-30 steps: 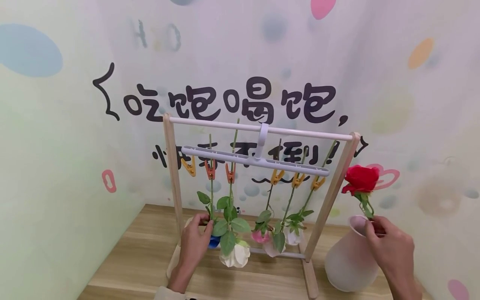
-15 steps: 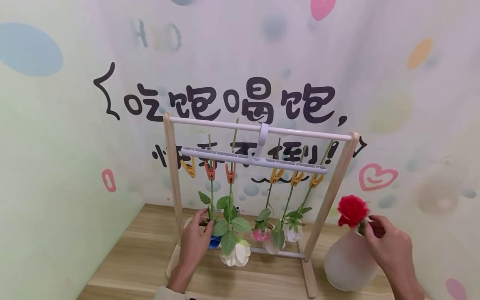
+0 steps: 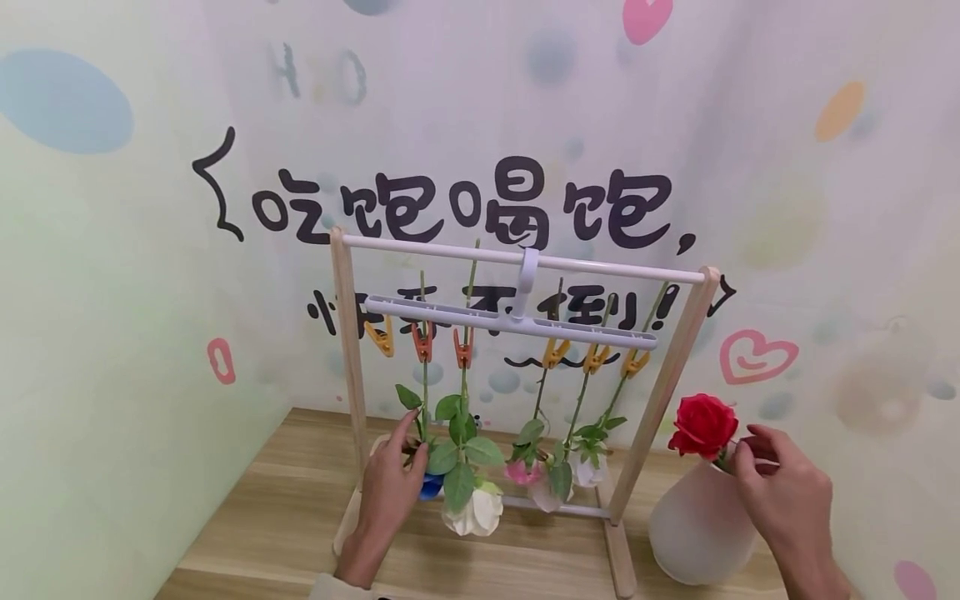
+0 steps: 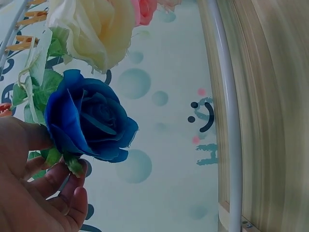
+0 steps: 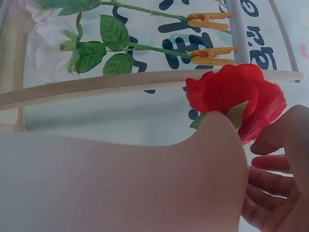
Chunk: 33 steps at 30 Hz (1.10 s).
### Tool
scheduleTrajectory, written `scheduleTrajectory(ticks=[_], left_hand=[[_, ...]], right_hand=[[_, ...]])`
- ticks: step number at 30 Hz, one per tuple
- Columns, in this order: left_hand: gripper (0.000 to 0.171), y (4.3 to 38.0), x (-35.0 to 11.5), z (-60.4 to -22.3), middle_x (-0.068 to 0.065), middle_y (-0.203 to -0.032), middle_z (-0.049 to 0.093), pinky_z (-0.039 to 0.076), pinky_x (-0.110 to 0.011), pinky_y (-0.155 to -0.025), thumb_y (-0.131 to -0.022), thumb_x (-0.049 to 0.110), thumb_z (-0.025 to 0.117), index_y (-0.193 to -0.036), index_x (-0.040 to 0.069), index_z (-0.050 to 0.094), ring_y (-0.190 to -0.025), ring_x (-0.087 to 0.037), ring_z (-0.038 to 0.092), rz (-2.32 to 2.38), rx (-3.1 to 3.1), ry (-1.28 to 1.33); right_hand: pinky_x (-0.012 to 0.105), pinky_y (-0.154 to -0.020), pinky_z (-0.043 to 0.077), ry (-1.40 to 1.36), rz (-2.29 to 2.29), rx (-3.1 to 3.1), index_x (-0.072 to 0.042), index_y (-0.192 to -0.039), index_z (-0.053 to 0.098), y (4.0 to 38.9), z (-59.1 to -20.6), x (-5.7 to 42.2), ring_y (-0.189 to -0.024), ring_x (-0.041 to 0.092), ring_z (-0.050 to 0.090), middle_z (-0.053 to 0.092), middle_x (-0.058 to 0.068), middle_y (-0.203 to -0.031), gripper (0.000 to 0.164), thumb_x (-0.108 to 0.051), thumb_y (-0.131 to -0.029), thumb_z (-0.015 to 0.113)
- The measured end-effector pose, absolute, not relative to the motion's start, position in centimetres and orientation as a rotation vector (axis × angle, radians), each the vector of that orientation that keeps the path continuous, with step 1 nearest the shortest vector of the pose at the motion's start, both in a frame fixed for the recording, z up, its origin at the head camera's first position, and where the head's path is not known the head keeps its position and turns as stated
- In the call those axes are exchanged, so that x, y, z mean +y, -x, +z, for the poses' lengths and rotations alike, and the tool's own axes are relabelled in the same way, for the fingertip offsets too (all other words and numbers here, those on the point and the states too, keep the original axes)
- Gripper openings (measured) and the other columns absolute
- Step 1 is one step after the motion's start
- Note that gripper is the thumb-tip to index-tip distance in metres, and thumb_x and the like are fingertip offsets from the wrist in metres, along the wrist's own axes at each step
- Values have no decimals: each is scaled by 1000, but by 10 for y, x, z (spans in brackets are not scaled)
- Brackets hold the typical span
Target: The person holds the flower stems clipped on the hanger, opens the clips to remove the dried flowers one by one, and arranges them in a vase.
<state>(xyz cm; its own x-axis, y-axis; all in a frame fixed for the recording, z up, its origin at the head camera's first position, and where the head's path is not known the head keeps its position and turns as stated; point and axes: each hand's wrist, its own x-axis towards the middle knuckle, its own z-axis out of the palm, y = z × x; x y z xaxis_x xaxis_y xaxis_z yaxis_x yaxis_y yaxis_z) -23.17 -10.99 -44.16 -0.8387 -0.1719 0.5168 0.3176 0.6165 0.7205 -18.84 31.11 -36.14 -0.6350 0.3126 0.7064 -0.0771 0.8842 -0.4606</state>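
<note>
A red rose [image 3: 703, 427] stands in the white vase [image 3: 701, 525] on the right, its stem hidden inside. Beside the bloom is my right hand [image 3: 787, 492], fingers loosely bent with nothing gripped; the right wrist view shows the thumb and fingers next to the red petals. My left hand [image 3: 392, 483] holds a blue rose [image 4: 91, 118] just at its base, thumb on one side and fingers curled behind the green sepals. That rose hangs head down from an orange clip [image 3: 422, 343], mostly hidden by the hand in the head view.
A wooden rack [image 3: 347, 350] carries a white hanger [image 3: 517, 318] with several clips. Also hanging head down are a cream rose [image 3: 474, 510], a pink rose [image 3: 522, 472] and white ones. One yellow clip [image 3: 380, 337] at the left end holds no flower.
The red rose has come down into the vase with my right hand, whose fingers have since loosened from it. My left hand stays at the blue rose, its index finger now reaching slightly higher.
</note>
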Motion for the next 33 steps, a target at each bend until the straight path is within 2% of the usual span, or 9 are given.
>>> scheduleTrajectory(ticks=[3,8,19,22,24,28,33], left_hand=[[50,231,-110,-441,1,-82,59,43,-29,-60,-84,15,61,-131,20,45,-76,-14,56,-1165,-2308,105],[49,230,-111,-442,3,-83,58,41,-27,-59,-85,17,60,-131,21,45,-73,-11,53,-1158,-2324,89],[50,232,-111,-447,5,-77,57,42,-28,-59,-82,13,63,-129,18,47,-76,-14,56,-1098,-2271,119],[51,231,-110,-447,4,-77,57,41,-28,-58,-82,11,64,-130,17,47,-75,-14,57,-1082,-2266,129],[52,231,-110,-447,4,-76,58,42,-29,-59,-81,11,64,-129,17,47,-75,-14,57,-1072,-2260,136],[50,230,-109,-447,3,-76,59,43,-30,-60,-82,10,64,-129,16,48,-75,-15,57,-1056,-2252,154],[50,230,-108,-448,2,-78,60,43,-30,-60,-82,10,63,-129,16,48,-75,-14,57,-1029,-2250,178]], right_hand=[[-4,-62,27,132,596,-2107,0,-107,62,186,-356,307,-77,33,62,65,19,-94,33,-14,-78,66],[-4,-69,25,41,584,-1992,0,-109,62,182,-344,293,-83,32,59,62,18,-99,37,-12,-75,67],[5,-84,30,-271,592,-1765,1,-108,62,184,-317,220,-96,34,54,60,19,-106,37,-7,-73,66],[9,-82,34,-379,609,-1774,2,-107,61,191,-316,191,-92,30,55,60,18,-106,34,-7,-75,65],[17,-80,39,-466,632,-1777,2,-106,61,197,-316,170,-88,28,55,61,16,-103,32,-7,-76,62],[25,-70,46,-593,680,-1846,0,-107,60,209,-321,127,-86,21,56,61,11,-101,30,-9,-79,60],[26,-67,50,-712,766,-1970,-1,-112,57,223,-326,76,-86,18,58,60,10,-102,32,-12,-82,61]])
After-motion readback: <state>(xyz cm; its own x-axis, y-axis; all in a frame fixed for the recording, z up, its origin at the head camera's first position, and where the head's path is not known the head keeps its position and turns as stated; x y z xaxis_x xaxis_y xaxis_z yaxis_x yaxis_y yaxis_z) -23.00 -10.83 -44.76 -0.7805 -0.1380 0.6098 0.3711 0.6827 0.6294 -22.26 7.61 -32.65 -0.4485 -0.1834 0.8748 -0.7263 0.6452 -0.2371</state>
